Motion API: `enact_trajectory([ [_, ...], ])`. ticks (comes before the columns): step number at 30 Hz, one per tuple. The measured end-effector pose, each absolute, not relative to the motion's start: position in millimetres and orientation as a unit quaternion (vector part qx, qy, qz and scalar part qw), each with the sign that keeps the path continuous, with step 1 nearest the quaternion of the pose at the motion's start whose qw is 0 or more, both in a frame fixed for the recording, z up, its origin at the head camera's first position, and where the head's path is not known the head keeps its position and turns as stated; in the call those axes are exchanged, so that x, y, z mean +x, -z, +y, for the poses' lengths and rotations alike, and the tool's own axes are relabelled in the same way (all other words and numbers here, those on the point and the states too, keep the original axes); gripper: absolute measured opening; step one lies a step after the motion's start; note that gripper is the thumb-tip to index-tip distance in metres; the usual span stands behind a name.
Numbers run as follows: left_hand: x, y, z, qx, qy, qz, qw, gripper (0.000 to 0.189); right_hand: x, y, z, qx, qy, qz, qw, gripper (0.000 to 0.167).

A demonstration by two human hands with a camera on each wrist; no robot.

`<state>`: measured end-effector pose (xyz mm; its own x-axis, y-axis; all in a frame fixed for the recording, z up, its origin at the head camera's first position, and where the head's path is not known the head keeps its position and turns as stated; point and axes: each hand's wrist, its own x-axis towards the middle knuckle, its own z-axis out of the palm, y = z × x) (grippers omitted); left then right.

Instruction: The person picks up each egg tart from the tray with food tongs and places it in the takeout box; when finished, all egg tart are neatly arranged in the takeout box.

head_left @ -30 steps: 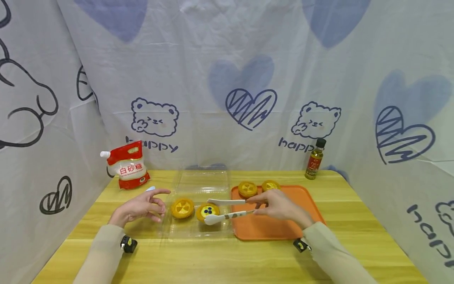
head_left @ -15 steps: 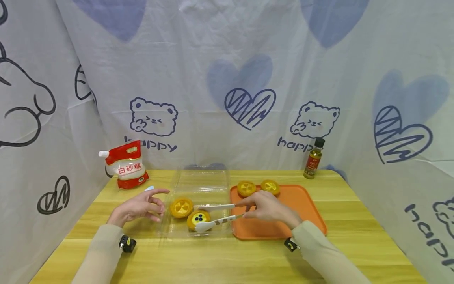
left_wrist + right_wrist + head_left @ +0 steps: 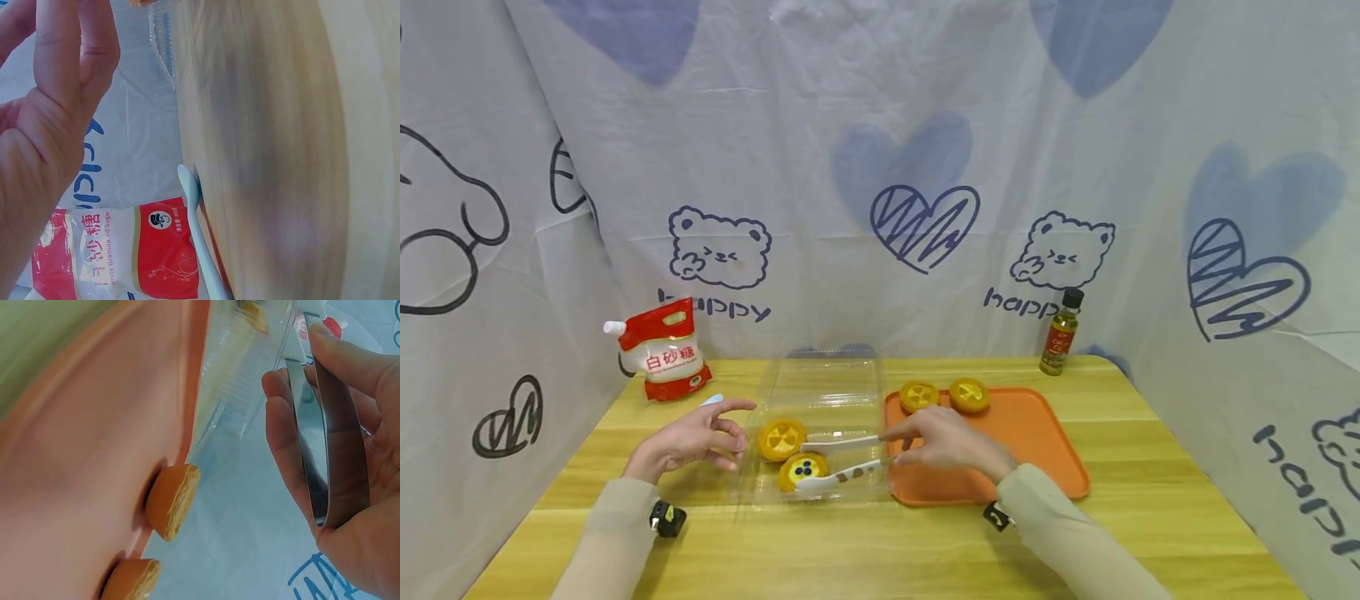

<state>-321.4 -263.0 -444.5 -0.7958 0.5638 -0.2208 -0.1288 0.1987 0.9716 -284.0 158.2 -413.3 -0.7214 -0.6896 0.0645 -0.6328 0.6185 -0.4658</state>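
My right hand [image 3: 951, 442] grips metal tongs [image 3: 314, 431] between thumb and fingers. Their two white arms reach left over the clear plastic container [image 3: 825, 379], whose lid is folded back. A tart topped with blueberries [image 3: 795, 469] lies at the front left of the container, with the tong tips at its right side, one behind and one across its front edge. Just behind it sits a plain yellow-topped tart [image 3: 782, 439]. My left hand [image 3: 688, 442] hovers at the container's left side, index finger extended, the other fingers loosely bent and holding nothing.
An orange tray [image 3: 1030, 442] right of the container carries two tarts [image 3: 969, 395] along its back edge. A red and white sugar bag [image 3: 668, 350] stands at the back left, near a pale blue spoon [image 3: 199, 231]. An oil bottle [image 3: 1060, 333] stands at the back right.
My right hand and the tongs have moved left, and the blueberry tart has shifted left and toward the front, up beside the plain tart. The left hand has stayed nearly still.
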Motion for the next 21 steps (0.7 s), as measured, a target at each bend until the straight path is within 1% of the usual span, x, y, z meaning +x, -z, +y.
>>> enact_trajectory([
  [10,-320,443,-262,0.147,-0.613,0.724,0.281,0.079,-282,410,156,-0.354,0.261,0.894,0.082,0.040],
  [17,-319,443,-262,0.145,-0.611,0.727,0.279,0.079,-281,403,164,-0.349,0.264,0.896,0.080,0.041],
  [21,-319,442,-262,0.147,-0.611,0.725,0.281,0.080,-284,402,171,-0.348,0.258,0.897,0.088,0.042],
])
